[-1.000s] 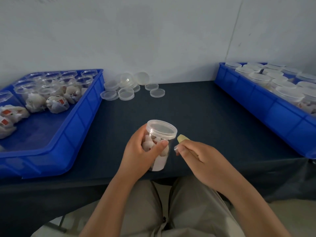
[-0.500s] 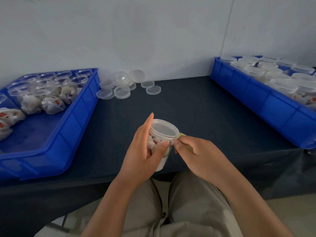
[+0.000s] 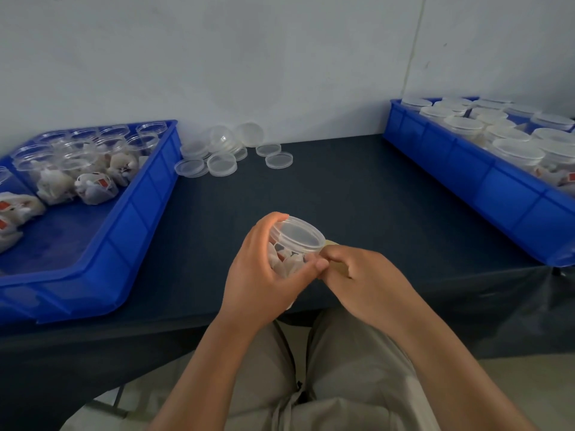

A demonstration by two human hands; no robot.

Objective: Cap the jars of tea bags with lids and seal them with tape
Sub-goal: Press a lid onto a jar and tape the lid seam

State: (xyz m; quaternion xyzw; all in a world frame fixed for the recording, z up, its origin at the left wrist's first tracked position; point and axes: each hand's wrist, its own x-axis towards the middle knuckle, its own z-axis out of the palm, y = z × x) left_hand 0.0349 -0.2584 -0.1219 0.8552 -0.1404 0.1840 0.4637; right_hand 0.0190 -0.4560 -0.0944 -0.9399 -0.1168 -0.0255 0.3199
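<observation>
My left hand (image 3: pixel 259 275) grips a clear plastic jar (image 3: pixel 294 244) of tea bags with a clear lid on top, tilted to the right, above the table's front edge. My right hand (image 3: pixel 362 278) pinches a yellowish strip of tape (image 3: pixel 331 244) against the jar's right side, just under the lid rim; most of the strip is hidden by my fingers. Loose clear lids (image 3: pixel 221 160) lie in a heap at the back of the dark table (image 3: pixel 357 194).
A blue bin (image 3: pixel 137 206) on the left holds several uncapped jars of tea bags (image 3: pixel 93 181). A blue bin (image 3: pixel 485 181) on the right holds several capped jars (image 3: pixel 516 150). White wall behind. My knees sit under the table's front edge.
The jar has tilted to the right and my left fingers now wrap over its lid rim. My right hand has closed in, bringing the tape against the jar's side.
</observation>
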